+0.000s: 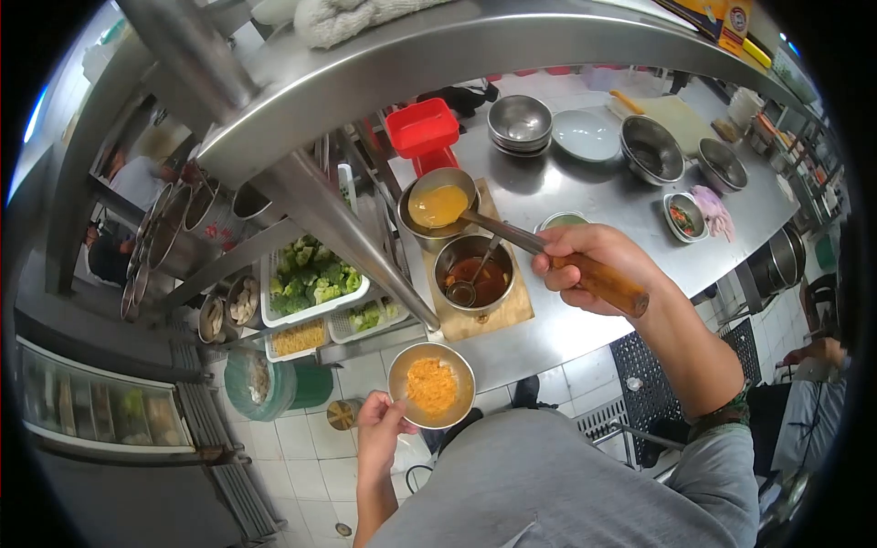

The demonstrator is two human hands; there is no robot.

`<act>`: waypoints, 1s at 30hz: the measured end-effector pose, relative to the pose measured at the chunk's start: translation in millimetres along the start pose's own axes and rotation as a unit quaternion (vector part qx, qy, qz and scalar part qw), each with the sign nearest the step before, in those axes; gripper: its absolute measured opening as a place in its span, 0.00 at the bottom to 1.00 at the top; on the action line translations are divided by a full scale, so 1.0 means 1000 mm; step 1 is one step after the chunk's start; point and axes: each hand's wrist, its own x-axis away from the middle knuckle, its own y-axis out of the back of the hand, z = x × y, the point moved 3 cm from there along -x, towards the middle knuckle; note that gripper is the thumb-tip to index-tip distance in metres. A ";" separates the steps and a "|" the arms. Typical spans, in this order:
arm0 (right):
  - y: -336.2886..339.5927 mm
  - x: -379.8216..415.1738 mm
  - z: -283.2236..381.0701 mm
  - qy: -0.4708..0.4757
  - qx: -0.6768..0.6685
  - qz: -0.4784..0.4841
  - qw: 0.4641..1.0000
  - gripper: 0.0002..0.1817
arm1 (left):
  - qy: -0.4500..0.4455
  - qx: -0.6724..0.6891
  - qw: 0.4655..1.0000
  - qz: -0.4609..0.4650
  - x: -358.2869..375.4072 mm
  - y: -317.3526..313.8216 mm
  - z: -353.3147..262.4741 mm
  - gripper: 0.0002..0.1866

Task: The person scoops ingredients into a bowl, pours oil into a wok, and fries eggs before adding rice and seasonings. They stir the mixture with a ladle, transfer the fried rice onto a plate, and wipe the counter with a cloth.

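Note:
My left hand (382, 422) grips the rim of a metal bowl (463, 402) that holds orange shredded food (431, 385). In my right hand (592, 267) is the wooden handle (614, 289) of a ladle (423, 188), its cup filled with yellow liquid (440, 205). The cup hangs over a metal pot (407, 219), whose contents are mostly hidden. Just in front of that pot stands another pot (442, 265) with reddish-brown liquid and a small ladle (462, 292) in it. Both pots rest on a wooden board (512, 309).
Broccoli fills a white basket (311, 274) at the left. Red containers (422, 128), stacked metal bowls (520, 121) and a white plate (586, 136) are on the steel table (566, 342). A steel post (356, 233) slants beside the pots. Another person (808, 402) is at the right.

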 end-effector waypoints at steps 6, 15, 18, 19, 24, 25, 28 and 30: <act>-0.037 0.019 -0.019 0.040 -0.033 -0.055 0.997 0.06 | 0.007 0.009 0.997 0.077 -0.015 0.006 0.001 0.07; -0.091 0.021 -0.041 0.096 -0.110 -0.079 0.986 0.04 | 0.055 0.056 0.968 0.239 -0.040 -0.005 0.003 0.05; -0.105 0.020 -0.046 0.100 -0.152 -0.076 0.980 0.04 | 0.061 0.067 0.959 0.267 -0.041 -0.014 0.000 0.05; -0.105 0.017 -0.047 0.103 -0.165 -0.071 0.978 0.04 | 0.062 0.071 0.957 0.275 -0.042 -0.017 0.000 0.05; -0.124 0.016 -0.050 0.125 -0.152 -0.112 0.974 0.04 | 0.064 0.084 0.952 0.288 -0.048 -0.037 -0.002 0.06; -0.127 0.017 -0.051 0.132 -0.136 -0.125 0.974 0.04 | 0.066 0.085 0.951 0.291 -0.050 -0.041 -0.002 0.06; -0.133 0.014 -0.050 0.149 -0.083 -0.164 0.972 0.05 | 0.073 0.095 0.950 0.289 -0.051 -0.052 -0.003 0.07; -0.140 0.014 -0.050 0.159 -0.116 -0.168 0.966 0.05 | 0.070 0.103 0.950 0.286 -0.054 -0.058 -0.006 0.08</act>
